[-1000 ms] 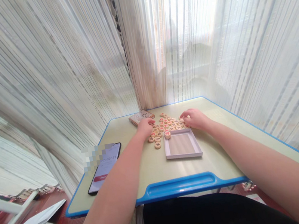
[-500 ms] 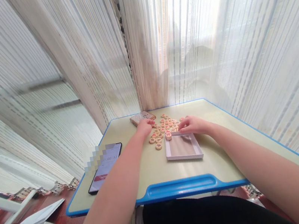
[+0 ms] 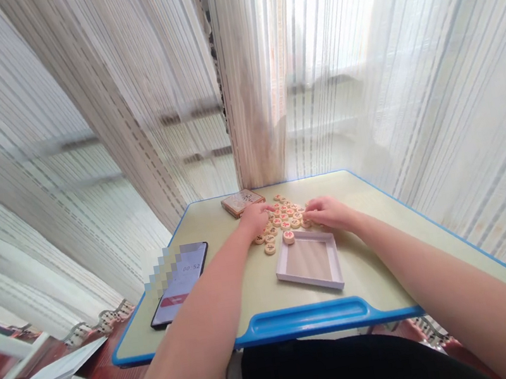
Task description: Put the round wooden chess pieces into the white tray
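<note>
Several round wooden pieces with red or black characters (image 3: 284, 216) lie in a loose cluster at the middle of the table. At the cluster's left side is my left hand (image 3: 256, 218), its fingers apart and the index finger stretched toward the pieces. My right hand (image 3: 326, 212) touches the right side of the cluster with bent fingers; what is under its fingertips is too small to tell. A shallow white box lid (image 3: 308, 261) sits nearer to me, and one red-marked piece (image 3: 289, 237) rests on its far left corner.
A patterned flat box (image 3: 243, 202) lies behind my left hand. A phone showing a timer (image 3: 180, 294) is on the table's left. The table (image 3: 389, 257) has a blue edge and front groove. Curtains hang behind it.
The white lid has shifted toward me and turned slightly. My left hand has moved right over the cluster's left side, its index finger now extended. Some pieces have shifted a little.
</note>
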`<state>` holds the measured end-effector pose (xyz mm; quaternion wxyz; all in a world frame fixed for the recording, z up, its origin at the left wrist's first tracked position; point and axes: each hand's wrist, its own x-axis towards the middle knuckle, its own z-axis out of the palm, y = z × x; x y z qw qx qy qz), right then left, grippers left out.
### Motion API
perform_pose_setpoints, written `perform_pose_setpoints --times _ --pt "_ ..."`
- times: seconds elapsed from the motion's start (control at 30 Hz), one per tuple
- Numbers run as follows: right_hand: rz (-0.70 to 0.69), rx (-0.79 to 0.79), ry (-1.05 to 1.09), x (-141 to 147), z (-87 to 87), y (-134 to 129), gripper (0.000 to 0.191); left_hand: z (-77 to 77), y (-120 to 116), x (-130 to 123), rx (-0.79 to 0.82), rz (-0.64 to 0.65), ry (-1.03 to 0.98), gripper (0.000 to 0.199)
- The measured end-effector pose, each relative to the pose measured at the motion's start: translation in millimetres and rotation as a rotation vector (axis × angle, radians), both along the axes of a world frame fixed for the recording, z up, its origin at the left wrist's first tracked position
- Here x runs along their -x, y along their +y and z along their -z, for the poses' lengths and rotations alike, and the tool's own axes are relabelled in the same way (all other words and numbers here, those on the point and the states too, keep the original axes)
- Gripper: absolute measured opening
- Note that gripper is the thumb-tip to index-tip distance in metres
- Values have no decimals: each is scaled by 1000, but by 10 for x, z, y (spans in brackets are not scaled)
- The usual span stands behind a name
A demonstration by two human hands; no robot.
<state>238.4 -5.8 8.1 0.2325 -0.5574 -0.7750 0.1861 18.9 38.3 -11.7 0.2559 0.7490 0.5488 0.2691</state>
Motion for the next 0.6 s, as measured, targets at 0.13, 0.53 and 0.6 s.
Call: perform_pose_setpoints --times 0.13,0.53,0.6 --pt "150 -167 -103 -56 39 82 26 3 -31 -44 1 42 26 33" --pt "121 -178 -279 -100 131 167 28 25 18 -25 -125 177 120 45" --pt "126 -186 -274 -107 130 170 29 33 30 -17 -158 232 170 48"
